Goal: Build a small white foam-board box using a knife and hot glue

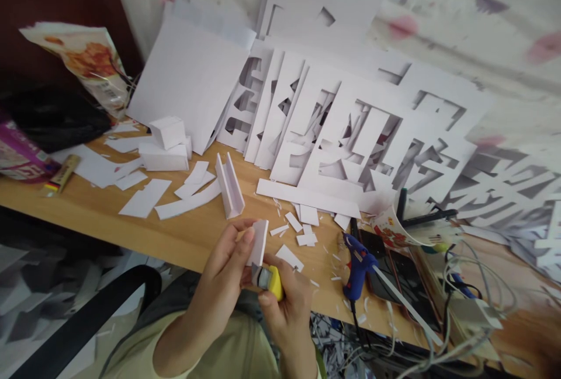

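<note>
Left hand (228,268) has its grip pinched on a small white foam-board piece (258,243), held up just off the bench's (184,233) front edge. Right hand (284,300) is closed around a yellow utility knife (270,280), blade end right at the piece's bottom edge. I'd say go with light shallow passes and keep the left fingers above the blade line. Blue glue gun (357,265) sits close by on the right.
</note>
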A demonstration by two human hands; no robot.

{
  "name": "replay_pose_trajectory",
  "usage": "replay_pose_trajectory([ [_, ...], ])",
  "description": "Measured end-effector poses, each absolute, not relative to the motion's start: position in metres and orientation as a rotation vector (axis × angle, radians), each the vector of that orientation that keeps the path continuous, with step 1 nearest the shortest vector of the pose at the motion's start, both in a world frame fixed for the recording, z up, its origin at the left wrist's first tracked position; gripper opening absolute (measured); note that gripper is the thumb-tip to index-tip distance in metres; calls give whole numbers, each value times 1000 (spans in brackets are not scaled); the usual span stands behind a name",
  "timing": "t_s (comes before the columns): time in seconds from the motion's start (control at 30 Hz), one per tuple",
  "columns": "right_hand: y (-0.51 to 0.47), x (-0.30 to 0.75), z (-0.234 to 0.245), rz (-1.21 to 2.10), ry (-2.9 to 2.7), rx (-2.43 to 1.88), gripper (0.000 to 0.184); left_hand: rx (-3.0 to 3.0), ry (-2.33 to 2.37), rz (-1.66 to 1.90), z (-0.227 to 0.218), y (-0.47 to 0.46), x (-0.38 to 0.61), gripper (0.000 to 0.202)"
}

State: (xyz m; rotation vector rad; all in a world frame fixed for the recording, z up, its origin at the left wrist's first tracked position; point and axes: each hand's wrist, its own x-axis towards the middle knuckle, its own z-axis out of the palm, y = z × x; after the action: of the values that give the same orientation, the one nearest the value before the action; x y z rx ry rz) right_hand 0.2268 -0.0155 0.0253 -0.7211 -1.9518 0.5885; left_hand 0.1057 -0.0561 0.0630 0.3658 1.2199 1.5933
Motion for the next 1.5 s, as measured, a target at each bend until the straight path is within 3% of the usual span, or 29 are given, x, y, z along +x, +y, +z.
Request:
replay_pose_trajectory([
  [1.07, -3, 231, 16, 536, -1992, -745, 69, 364, 1197, 1536, 73, -58, 106, 69],
  [1.5, 3, 222, 23, 501, -1985, -704, 66, 375, 1160, 1593, 73, -57, 104, 65],
])
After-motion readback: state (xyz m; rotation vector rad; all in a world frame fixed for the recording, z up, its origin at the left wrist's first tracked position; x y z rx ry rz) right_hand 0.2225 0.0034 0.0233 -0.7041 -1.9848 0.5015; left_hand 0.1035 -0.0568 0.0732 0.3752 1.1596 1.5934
